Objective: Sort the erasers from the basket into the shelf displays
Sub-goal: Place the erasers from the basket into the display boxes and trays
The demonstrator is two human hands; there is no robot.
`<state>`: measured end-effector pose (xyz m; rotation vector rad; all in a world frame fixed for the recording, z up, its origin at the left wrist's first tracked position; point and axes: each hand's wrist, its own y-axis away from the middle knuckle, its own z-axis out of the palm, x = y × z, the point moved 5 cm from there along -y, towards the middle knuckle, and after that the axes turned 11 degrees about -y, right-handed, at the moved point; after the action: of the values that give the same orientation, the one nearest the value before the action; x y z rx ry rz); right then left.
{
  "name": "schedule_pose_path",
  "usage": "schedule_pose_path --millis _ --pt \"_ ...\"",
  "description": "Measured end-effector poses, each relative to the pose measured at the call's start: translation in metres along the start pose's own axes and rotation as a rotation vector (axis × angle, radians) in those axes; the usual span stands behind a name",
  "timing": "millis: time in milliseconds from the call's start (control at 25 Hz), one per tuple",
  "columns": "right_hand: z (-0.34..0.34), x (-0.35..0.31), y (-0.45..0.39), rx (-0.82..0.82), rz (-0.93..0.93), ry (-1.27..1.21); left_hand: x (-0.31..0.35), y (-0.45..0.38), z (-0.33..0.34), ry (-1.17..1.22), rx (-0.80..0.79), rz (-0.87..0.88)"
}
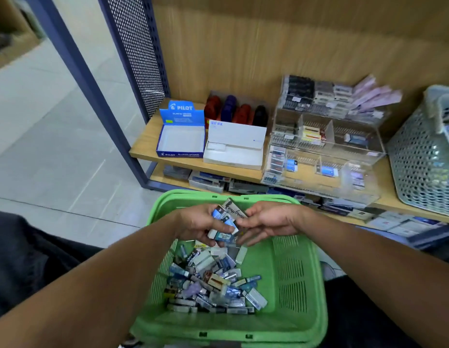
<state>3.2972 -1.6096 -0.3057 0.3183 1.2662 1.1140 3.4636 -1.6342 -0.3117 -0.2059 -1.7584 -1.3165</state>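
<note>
A green plastic basket (297, 270) sits in front of me with a heap of several wrapped erasers (213, 285) on its floor. Above its far rim my left hand (195, 223) grips a bunch of erasers (224, 222), blue, white and grey ones. My right hand (271, 222) is right beside that bunch, its fingertips touching the erasers; whether it grips one I cannot make out. On the wooden shelf (145, 146) stand an open blue Pilot box (180, 140), empty inside, an open white box (234, 149) and a clear acrylic display (326, 146) with a few erasers in its compartments.
Four staplers (236, 113) stand behind the boxes. A grey perforated basket (421, 156) sits at the shelf's right end. A lower shelf (218, 183) holds flat boxes. A blue metal post (97, 101) and mesh panel frame the shelf's left side; tiled floor lies to the left.
</note>
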Motion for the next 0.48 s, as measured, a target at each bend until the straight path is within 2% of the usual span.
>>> schedule_pose_path --millis 240,360,480 --pt "-0.031 -0.075 0.078 0.160 -0.266 0.073 0.099 0.022 -0.017 -0.227 0.050 0.099" --pt "-0.059 -0.107 0.114 0.318 -0.387 0.056 0.153 0.022 -0.023 -0.217 0.116 0.169" --pt "-0.098 -0.137 0.148 0.543 -0.506 0.042 0.203 0.010 -0.025 -0.169 0.208 0.256"
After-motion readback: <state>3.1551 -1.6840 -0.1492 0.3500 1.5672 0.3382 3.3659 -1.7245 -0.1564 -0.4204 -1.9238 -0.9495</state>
